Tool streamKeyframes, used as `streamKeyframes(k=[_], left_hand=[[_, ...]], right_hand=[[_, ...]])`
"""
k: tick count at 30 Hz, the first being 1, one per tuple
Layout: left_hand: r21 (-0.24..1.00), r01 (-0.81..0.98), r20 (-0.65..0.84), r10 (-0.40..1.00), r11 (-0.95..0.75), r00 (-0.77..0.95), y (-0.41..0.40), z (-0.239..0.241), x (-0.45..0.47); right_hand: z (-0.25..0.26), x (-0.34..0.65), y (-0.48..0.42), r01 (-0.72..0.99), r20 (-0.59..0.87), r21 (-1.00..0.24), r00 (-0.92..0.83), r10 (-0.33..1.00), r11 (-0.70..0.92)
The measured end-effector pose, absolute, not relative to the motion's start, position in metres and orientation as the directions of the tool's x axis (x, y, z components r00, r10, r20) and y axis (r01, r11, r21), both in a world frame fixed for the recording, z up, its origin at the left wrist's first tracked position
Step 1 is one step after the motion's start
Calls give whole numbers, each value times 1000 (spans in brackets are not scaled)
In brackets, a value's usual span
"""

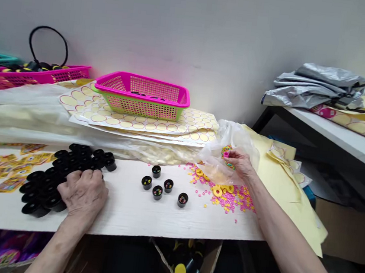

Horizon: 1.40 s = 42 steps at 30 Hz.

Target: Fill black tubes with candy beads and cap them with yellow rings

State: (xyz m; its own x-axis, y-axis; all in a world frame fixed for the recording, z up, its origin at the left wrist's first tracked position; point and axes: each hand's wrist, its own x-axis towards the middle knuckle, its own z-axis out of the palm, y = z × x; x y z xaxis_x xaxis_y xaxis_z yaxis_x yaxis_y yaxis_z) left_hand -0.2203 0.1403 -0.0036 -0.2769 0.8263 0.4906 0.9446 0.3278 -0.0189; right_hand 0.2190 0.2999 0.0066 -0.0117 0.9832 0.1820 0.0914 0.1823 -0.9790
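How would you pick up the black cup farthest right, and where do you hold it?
I'd probably pinch opposite sides of the black cup, just below its rim, coming from the right: the neighbouring cups stand to its left. It's upright and open, with small bits inside, so keep it level.

Worktop (122, 217): bare strip along the front edge, from left hand (83, 191) to the scattered pink and yellow pieces (236, 201); a hand could pass there. Mid-worktop, five filled cups (157, 192) stand apart, gaps narrow; the widest lies left of the rightmost cup. Left: packed black cups (38, 188) block the way, left hand over their right side. Right: plastic bag (234, 135) and right hand (240, 162) obstruct. Rear: printed sheets (144, 126) bear a basket (142, 109); open air above its rim. Room behind the bag is hard to judge.
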Motion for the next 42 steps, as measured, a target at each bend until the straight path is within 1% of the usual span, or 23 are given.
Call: streamKeyframes(k=[2,4,5,7,8,9,11,12,14,16,19,21,22,24,27,29,31,34,36,38,39,40,42], left_hand=[[78,958,497,822,277,-279,141,2,-216],[254,954,511,815,162,-274,143,10,-203],[366,929,497,833,53,-243,144,13,-194],[610,784,457,861,-120,-224,146,18,-168],[706,681,404,900,-194,-162,147,19,-153],[766,596,371,923,-242,-102,147,20,-139],[810,519,338,941,-274,-31,148,21,-114],[813,510,333,943,-280,-13,147,21,-104],[808,514,333,943,-287,3,146,22,-91],[803,518,337,941,-295,14,145,24,-84],[803,522,323,946,-288,27,143,29,-79],[807,522,312,950,-277,22,142,32,-77],[809,518,314,949,-276,15,142,34,-76],[814,507,328,945,-283,2,142,35,-75],[818,497,336,942,-290,-2,141,31,-76],[825,481,337,941,-296,1,140,25,-77],[835,454,350,937,-311,-4,140,18,-77],[827,440,389,921,-350,2,137,11,-77],[792,464,438,899,-397,23,133,7,-79],[743,507,480,876,-437,52,127,3,-83],[723,528,488,870,-445,64,124,0,-86],[710,548,485,871,-441,73,120,-3,-89],[703,584,448,891,-406,79,113,-11,-95]], right_hand=[[19,209,288,41,179,-983,-17,984,179],[35,190,272,6,203,-979,-72,976,204],[44,178,262,7,220,-975,-120,968,223],[61,151,241,49,229,-967,-252,940,248],[69,137,231,80,216,-963,-338,916,256],[76,125,221,109,205,-955,-432,878,277],[85,103,206,177,214,-906,-594,776,385],[87,95,200,226,225,-855,-651,725,467],[88,84,194,349,231,-687,-727,647,637],[88,78,190,455,202,-472,-778,595,755],[87,70,185,508,135,-177,-836,532,843],[87,63,180,508,112,-21,-854,507,861],[87,60,178,501,111,38,-862,494,865],[88,56,174,483,123,105,-874,471,869],[91,60,174,494,135,92,-866,481,864],[92,70,178,531,156,-3,-837,525,848],[91,84,184,532,203,-204,-798,567,822],[83,110,200,423,285,-583,-693,662,694],[72,131,217,371,339,-723,-544,768,582],[58,156,239,459,386,-740,-309,869,492],[51,169,251,569,402,-702,-180,898,428],[44,181,264,707,397,-627,-71,915,327],[30,203,286,916,297,-395,59,953,66]])
